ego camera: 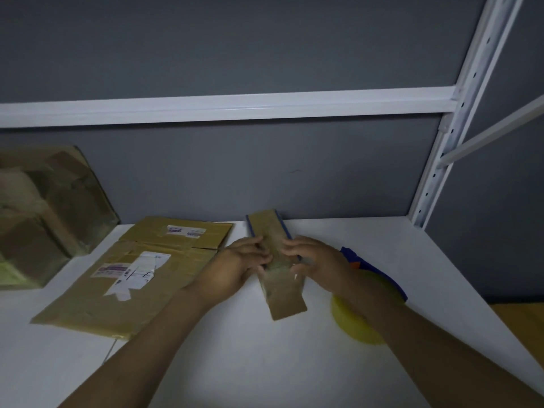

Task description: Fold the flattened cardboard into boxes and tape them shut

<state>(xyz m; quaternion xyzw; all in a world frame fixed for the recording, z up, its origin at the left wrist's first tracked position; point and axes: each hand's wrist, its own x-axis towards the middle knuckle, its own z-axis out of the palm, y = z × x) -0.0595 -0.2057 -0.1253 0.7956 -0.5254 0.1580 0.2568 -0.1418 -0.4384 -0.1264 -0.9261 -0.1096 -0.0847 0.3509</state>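
Note:
A small narrow cardboard piece [281, 285] with blue edges at its far end lies lengthwise on the white table [235, 363]. My left hand [235, 265] grips its left side near the middle, fingers curled onto it. From the right, my right hand [313, 260] holds the other side, fingers curled over the top. A large flattened cardboard box [129, 278] with white labels lies to the left. A yellow tape roll [357, 326] on a blue tape dispenser [379, 270] sits to the right, partly hidden by my right forearm.
A taped-up brown box [50, 213] stands at the far left against the grey wall. A white shelf rail [235, 106] runs across above, with a white perforated upright [453, 128] at the right. Brown cardboard [521, 322] shows beyond the table's right edge.

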